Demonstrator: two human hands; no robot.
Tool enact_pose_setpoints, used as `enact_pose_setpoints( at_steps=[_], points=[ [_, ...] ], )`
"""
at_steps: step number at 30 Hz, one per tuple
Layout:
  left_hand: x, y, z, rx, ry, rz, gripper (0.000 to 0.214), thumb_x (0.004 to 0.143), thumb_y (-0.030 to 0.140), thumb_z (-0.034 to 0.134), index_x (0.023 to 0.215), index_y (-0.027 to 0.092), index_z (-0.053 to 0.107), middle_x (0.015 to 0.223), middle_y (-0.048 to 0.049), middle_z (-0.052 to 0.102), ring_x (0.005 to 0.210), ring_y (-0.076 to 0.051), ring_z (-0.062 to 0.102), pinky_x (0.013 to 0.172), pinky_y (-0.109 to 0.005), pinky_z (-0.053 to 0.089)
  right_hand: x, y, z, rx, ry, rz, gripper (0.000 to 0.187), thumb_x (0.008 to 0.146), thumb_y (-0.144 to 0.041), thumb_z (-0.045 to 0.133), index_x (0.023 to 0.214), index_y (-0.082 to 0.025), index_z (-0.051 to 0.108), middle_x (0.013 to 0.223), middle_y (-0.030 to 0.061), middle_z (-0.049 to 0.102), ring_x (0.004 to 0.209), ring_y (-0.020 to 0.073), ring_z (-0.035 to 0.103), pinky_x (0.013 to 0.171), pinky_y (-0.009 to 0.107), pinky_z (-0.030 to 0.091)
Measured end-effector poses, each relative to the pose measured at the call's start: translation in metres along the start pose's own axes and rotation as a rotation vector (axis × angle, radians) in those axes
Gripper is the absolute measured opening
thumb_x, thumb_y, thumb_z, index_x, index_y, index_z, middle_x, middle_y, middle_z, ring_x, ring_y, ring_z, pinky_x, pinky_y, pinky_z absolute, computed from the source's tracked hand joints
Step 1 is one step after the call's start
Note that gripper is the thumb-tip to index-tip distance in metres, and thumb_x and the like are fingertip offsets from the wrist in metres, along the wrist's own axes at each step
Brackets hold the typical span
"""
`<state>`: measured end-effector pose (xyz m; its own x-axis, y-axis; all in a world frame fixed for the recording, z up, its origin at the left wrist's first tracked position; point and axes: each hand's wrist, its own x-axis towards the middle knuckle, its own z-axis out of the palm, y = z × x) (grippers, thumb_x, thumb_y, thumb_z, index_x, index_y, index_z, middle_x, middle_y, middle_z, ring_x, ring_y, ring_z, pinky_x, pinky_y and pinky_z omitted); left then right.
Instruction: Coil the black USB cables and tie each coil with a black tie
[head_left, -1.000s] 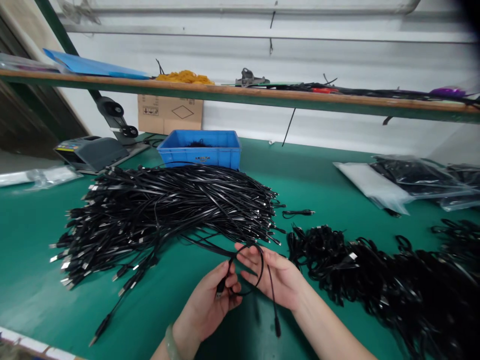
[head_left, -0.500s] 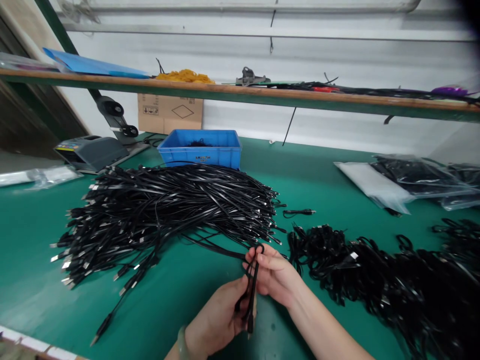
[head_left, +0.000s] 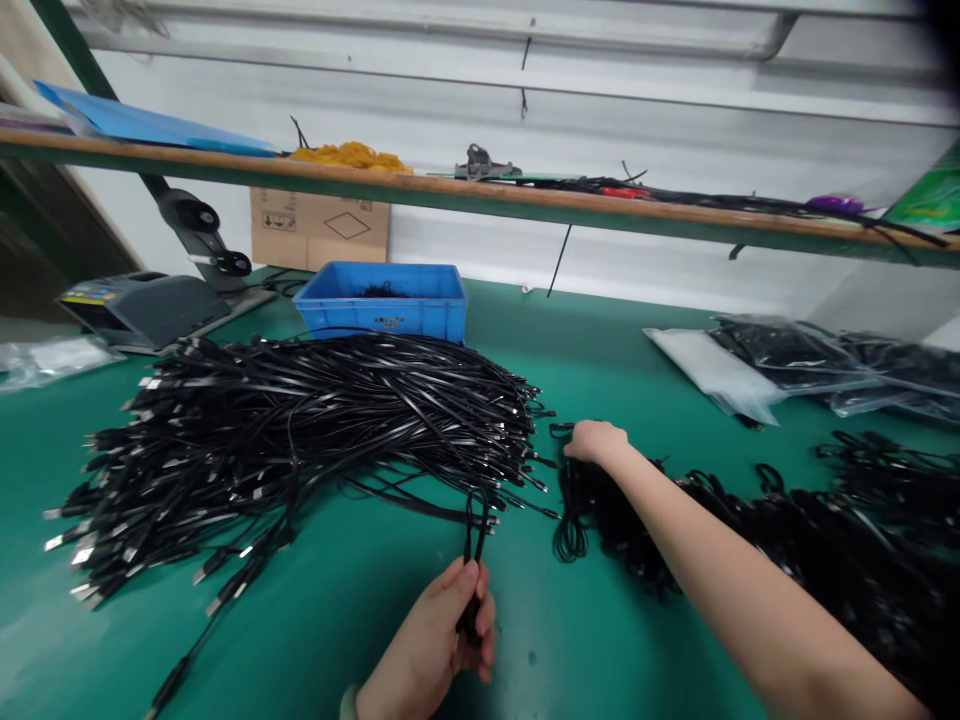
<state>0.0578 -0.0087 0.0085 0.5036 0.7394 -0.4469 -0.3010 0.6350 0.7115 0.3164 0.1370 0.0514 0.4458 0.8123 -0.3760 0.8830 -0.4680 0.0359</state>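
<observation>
My left hand (head_left: 435, 640) is shut around a folded black USB cable (head_left: 475, 525), whose narrow loop stands up above my fingers near the table's front. My right hand (head_left: 596, 442) has its fingers curled down at the near edge of a tangled heap of black cables (head_left: 757, 520). A dark cable loop (head_left: 571, 530) lies beneath it, and I cannot tell whether those fingers grip it. To the left of both hands lies a large bundle of straight black cables with metal plugs (head_left: 300, 450), with some of its strands trailing towards my left hand.
A blue plastic crate (head_left: 379, 318) stands behind the bundle on the green work table (head_left: 360, 640). Clear bags of black cables (head_left: 787, 355) and a white bag (head_left: 712, 372) lie back right. A grey machine (head_left: 142, 310) sits back left. A wooden shelf (head_left: 480, 190) runs overhead.
My right hand has let go of the folded cable and moved away to the right, onto the tangled heap. My left hand alone holds the cable. The view has shifted slightly.
</observation>
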Motion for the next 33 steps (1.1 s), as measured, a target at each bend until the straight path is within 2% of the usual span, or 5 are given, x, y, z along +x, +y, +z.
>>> enact_pose_setpoints(
  at_steps=[9, 15, 20, 24, 33],
  points=[
    [-0.007, 0.006, -0.01, 0.019, 0.026, -0.016, 0.035, 0.076, 0.052, 0.054, 0.068, 0.02, 0.042, 0.05, 0.0089, 0.037, 0.036, -0.004, 0.029, 0.032, -0.016, 0.019, 0.007, -0.011, 0.011, -0.087, -0.01, 0.016, 0.029, 0.087, -0.031, 0.053, 0.11, -0.014, 0.053, 0.11, 0.0077, 0.056, 0.094, 0.0195, 0.057, 0.079, 0.04, 0.049],
    [-0.011, 0.02, -0.022, -0.053, 0.095, 0.017, 0.033, 0.077, 0.049, 0.055, 0.069, 0.02, 0.041, 0.051, 0.0094, 0.035, 0.038, -0.003, 0.026, 0.035, -0.016, 0.014, -0.048, -0.017, -0.01, 0.093, 0.239, -0.345, 0.017, 0.083, -0.021, 0.046, 0.091, -0.017, 0.06, 0.087, 0.0067, 0.064, 0.079, 0.0176, 0.058, 0.065, 0.026, 0.04],
    [-0.011, 0.024, -0.03, -0.083, 0.168, 0.068, 0.031, 0.076, 0.046, 0.057, 0.07, 0.02, 0.041, 0.052, 0.0093, 0.035, 0.039, -0.003, 0.026, 0.036, -0.017, 0.013, -0.114, -0.062, 0.037, 0.228, 0.205, -0.733, 0.011, 0.072, -0.019, 0.051, 0.075, -0.024, 0.061, 0.072, -0.0038, 0.065, 0.065, 0.0111, 0.055, 0.056, 0.02, 0.034],
    [-0.015, 0.021, -0.037, -0.078, 0.209, 0.063, 0.032, 0.075, 0.047, 0.057, 0.07, 0.02, 0.041, 0.05, 0.0096, 0.034, 0.038, -0.003, 0.025, 0.036, -0.017, 0.011, -0.131, -0.081, 0.077, 0.307, 0.162, -0.829, 0.012, 0.068, -0.015, 0.053, 0.066, -0.022, 0.062, 0.066, -0.0023, 0.066, 0.062, 0.0123, 0.056, 0.055, 0.02, 0.034],
    [-0.017, 0.018, -0.043, -0.057, 0.232, 0.066, 0.034, 0.074, 0.049, 0.058, 0.07, 0.019, 0.041, 0.051, 0.0095, 0.035, 0.038, -0.003, 0.025, 0.036, -0.017, 0.01, -0.127, -0.067, 0.081, 0.532, 0.188, -0.828, 0.015, 0.072, -0.014, 0.053, 0.066, -0.022, 0.063, 0.067, -0.0018, 0.066, 0.063, 0.0135, 0.058, 0.058, 0.021, 0.037]
  ],
)
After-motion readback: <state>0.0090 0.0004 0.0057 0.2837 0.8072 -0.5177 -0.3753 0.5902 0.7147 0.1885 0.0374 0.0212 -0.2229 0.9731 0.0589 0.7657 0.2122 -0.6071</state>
